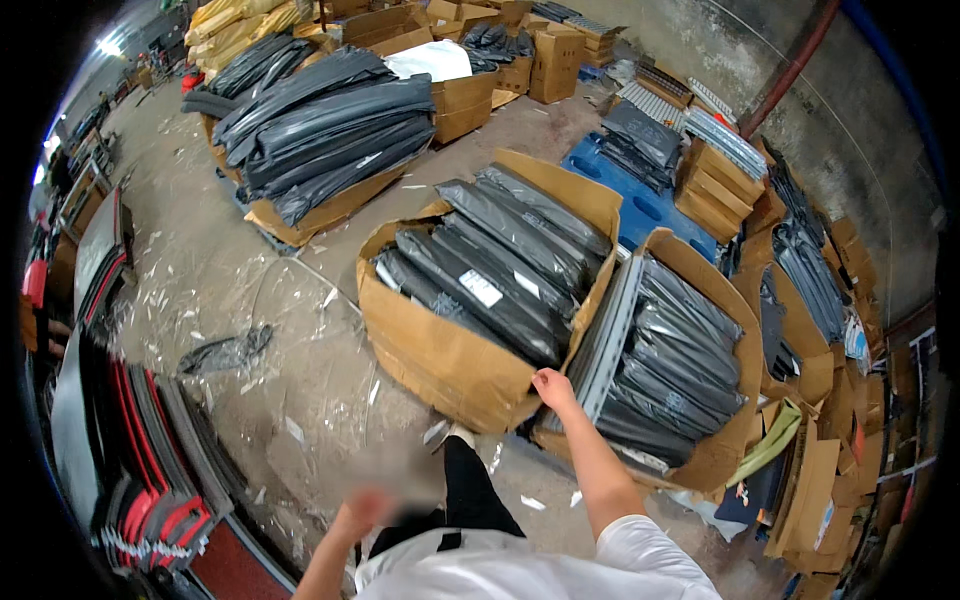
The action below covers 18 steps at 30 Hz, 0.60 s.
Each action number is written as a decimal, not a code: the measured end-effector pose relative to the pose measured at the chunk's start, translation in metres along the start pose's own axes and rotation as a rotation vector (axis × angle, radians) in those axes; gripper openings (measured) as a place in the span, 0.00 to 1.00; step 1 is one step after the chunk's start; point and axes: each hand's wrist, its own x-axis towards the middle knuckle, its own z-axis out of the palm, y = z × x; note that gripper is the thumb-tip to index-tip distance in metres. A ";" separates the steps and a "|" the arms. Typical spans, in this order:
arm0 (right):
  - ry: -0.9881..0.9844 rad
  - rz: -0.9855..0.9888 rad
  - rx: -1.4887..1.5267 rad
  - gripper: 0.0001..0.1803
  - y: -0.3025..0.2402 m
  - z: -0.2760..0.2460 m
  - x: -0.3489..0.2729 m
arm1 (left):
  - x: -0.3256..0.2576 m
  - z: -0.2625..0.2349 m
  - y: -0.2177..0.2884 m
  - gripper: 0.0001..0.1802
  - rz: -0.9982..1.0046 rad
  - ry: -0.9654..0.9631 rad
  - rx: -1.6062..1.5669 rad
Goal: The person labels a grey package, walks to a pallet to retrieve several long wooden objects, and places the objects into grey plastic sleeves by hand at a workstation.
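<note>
My right hand [552, 387] is closed on the upper edge of an open cardboard box [440, 345], at its near right corner. Inside that box lie long black plastic-wrapped packages [510, 265], some with white labels. Close against it on the right stands a second open box [727, 455], filled with similar black packages [675, 350] and grey strips along one side. My left hand [365, 505] is low in front of my body, near my leg. A blurred patch covers its surroundings, so its fingers and anything in them cannot be made out.
Beyond on the left, another box [325, 222] is heaped with black packages. Behind the boxes is a blue pallet [600, 165]. Stacked grey and red mats [150, 470] stand at lower left. Plastic scraps and a crumpled black bag [228, 350] litter the floor. Flattened cardboard [805, 490] lies at right.
</note>
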 end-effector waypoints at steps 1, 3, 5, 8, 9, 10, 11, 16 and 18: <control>-0.013 0.064 -0.045 0.16 0.000 -0.003 0.030 | 0.008 0.003 -0.002 0.11 -0.087 0.061 -0.093; 0.105 0.010 -0.267 0.17 0.009 0.012 0.081 | 0.034 -0.012 -0.088 0.11 0.056 -0.088 0.075; -0.014 0.194 -0.577 0.21 0.035 0.033 0.118 | 0.053 -0.006 -0.075 0.11 -0.210 0.063 -0.556; -0.503 0.470 -0.635 0.36 0.037 0.043 0.151 | 0.025 -0.002 -0.216 0.09 -0.280 0.171 -0.876; -0.455 0.613 -0.513 0.40 0.056 0.050 0.153 | 0.024 -0.006 -0.254 0.08 -0.346 0.168 -1.111; -0.180 0.565 -0.545 0.35 0.100 0.065 0.160 | 0.038 -0.002 -0.245 0.08 -0.371 0.148 -0.999; -0.117 0.456 -0.497 0.29 0.107 0.065 0.168 | 0.035 0.005 -0.236 0.08 -0.394 0.178 -0.891; -0.198 0.349 -0.465 0.17 0.073 0.024 0.167 | 0.054 0.008 -0.137 0.08 -0.306 0.045 -0.519; -0.291 0.176 -0.401 0.19 0.059 -0.004 0.147 | 0.090 -0.012 -0.037 0.14 -0.394 -0.033 -0.290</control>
